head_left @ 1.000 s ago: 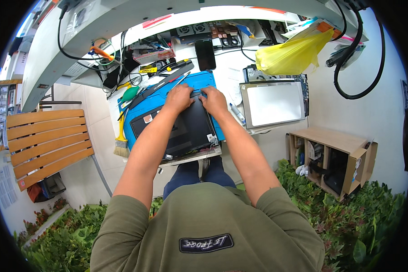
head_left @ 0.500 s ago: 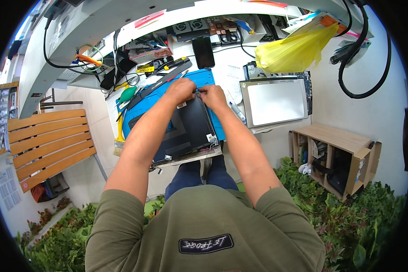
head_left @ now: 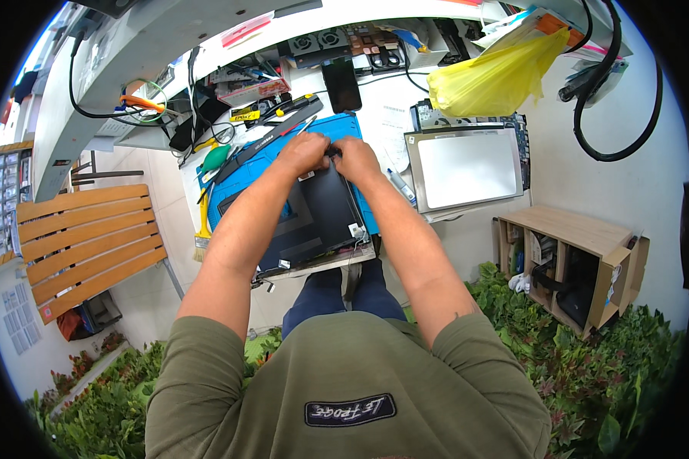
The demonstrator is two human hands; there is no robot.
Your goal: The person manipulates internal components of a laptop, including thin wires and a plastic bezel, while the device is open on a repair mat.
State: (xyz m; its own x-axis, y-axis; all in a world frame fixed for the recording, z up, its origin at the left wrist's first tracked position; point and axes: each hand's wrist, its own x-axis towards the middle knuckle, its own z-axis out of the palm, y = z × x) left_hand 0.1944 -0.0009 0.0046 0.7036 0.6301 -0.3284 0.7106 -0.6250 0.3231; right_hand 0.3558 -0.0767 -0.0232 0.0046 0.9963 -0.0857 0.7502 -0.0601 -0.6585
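A black laptop lid (head_left: 335, 210) lies tilted on a blue work mat (head_left: 344, 124), with thin cables and white tabs at its near edge. My left hand (head_left: 305, 154) is closed at the lid's far edge. Close beside it, my right hand (head_left: 357, 162) is also closed, with fingertips pinched together near the lid's far right corner. Something small and dark shows between the two hands, but the fingers mostly hide it. My left forearm covers part of the lid.
Behind the mat lies a black phone (head_left: 341, 86). A green air blower (head_left: 215, 157) and a yellow brush (head_left: 204, 220) are at the left. To the right are a panel with a white face (head_left: 471, 170), a small tube (head_left: 402, 186) and a hanging yellow bag (head_left: 497, 76).
Both hands stay at the lid's far edge, with only slight finger movement. The right hand has turned a little, its knuckles closer to the left hand. The whole view has shifted slightly.
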